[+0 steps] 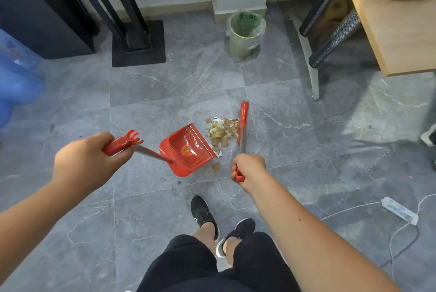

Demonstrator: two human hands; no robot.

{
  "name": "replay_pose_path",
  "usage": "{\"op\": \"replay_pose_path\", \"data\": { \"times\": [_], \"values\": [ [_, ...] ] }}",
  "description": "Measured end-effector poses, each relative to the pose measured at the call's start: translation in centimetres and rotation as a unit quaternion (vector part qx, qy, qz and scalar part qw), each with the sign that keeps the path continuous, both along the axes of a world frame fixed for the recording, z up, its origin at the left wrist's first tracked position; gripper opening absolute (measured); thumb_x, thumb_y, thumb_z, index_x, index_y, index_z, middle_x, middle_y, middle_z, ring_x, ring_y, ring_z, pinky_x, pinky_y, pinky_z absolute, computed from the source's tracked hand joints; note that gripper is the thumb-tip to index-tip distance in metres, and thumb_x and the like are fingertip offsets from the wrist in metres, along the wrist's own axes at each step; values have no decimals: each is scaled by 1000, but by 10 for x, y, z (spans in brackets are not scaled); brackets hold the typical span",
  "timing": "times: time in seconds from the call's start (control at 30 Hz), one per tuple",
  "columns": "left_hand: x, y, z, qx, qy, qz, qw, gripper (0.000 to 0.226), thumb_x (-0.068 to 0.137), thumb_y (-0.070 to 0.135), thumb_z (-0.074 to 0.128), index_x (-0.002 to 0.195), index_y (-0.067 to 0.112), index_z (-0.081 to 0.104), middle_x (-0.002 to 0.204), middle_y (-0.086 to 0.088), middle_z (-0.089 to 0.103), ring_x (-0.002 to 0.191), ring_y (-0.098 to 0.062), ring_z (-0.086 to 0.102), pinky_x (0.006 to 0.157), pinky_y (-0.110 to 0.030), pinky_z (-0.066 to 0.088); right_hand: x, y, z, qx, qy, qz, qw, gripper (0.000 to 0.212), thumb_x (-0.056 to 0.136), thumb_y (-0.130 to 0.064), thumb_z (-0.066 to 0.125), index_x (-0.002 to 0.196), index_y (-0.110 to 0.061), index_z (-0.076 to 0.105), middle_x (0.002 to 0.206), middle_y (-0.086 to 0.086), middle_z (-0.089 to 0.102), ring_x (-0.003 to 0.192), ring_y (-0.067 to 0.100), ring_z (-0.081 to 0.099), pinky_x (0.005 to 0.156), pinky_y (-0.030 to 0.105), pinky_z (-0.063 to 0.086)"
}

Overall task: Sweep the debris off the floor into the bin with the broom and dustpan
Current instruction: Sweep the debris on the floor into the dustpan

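Red dustpan [187, 150] and broom [243, 124], tan debris [223, 131] (grey veined floor [165, 93])

grey tile floor [165, 209] carries debris [223, 132], dustpan [187, 150], bin [245, 34].

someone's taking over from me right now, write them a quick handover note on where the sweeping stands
Left hand grips the red dustpan handle; pan sits on the floor, mouth toward the debris pile.
Right hand grips the red broom, its head on the far side of the pile.
Done: scraps gathered beside the pan; pan looks empty.
Left: sweep the pile and stray bits in, then tip it into the lined bin by the wall.
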State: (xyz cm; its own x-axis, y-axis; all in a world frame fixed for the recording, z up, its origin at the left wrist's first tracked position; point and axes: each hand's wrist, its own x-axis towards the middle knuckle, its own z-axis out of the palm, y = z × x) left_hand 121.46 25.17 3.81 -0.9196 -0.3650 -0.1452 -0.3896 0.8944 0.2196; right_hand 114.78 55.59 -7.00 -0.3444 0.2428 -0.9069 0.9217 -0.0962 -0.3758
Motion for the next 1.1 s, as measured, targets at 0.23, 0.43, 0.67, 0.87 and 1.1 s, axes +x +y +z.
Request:
{"op": "replay_pose_path", "data": {
  "times": [0.23, 0.43, 0.67, 0.87, 1.1],
  "values": [
    [1, -4, -5, 4, 14, 10, 1000, 58, 78, 48, 84, 53, 26, 37, 43, -2, 44, 43, -27, 46, 50, -27, 40, -30, 37, -28, 105, 16, 131, 986, 20, 76, 14, 45, 89, 2, 56, 65, 13, 51, 46, 19, 38, 42, 22, 30],
    [2, 20, -6, -23, 6, 3, 1000, 59, 77, 58, 80, 55, 26, 36, 43, 2, 39, 44, -30, 44, 49, -30, 39, -75, 48, -64, 121, 18, 169, 978, 32, 77, 14, 44, 103, 0, 56, 72, 14, 53, 48, 19, 39, 40, 21, 31],
    [-8, 62, 7, -50, -18, -12, 999, 58, 77, 70, 67, 62, 15, 53, 46, 1, 49, 44, -29, 51, 49, -34, 44, -118, 65, -67, 125, -24, 252, 959, 32, 83, 12, 41, 107, -3, 57, 71, 10, 49, 49, 17, 30, 38, 17, 26],
    [-18, 89, 22, -57, -18, 0, 998, 59, 74, 72, 59, 62, 15, 52, 45, 1, 48, 43, -28, 48, 48, -32, 42, -108, 82, -68, 100, -25, 385, 917, 39, 84, 11, 44, 120, 3, 55, 82, 18, 56, 51, 20, 41, 39, 20, 32],
    [-11, 109, 39, -61, -3, 31, 998, 50, 74, 65, 66, 58, 24, 42, 42, 4, 45, 42, -26, 47, 49, -31, 41, -66, 89, -54, 72, -31, 436, 897, 39, 88, 5, 46, 126, 2, 52, 89, 18, 57, 45, 20, 45, 33, 17, 35]
  ]
}}
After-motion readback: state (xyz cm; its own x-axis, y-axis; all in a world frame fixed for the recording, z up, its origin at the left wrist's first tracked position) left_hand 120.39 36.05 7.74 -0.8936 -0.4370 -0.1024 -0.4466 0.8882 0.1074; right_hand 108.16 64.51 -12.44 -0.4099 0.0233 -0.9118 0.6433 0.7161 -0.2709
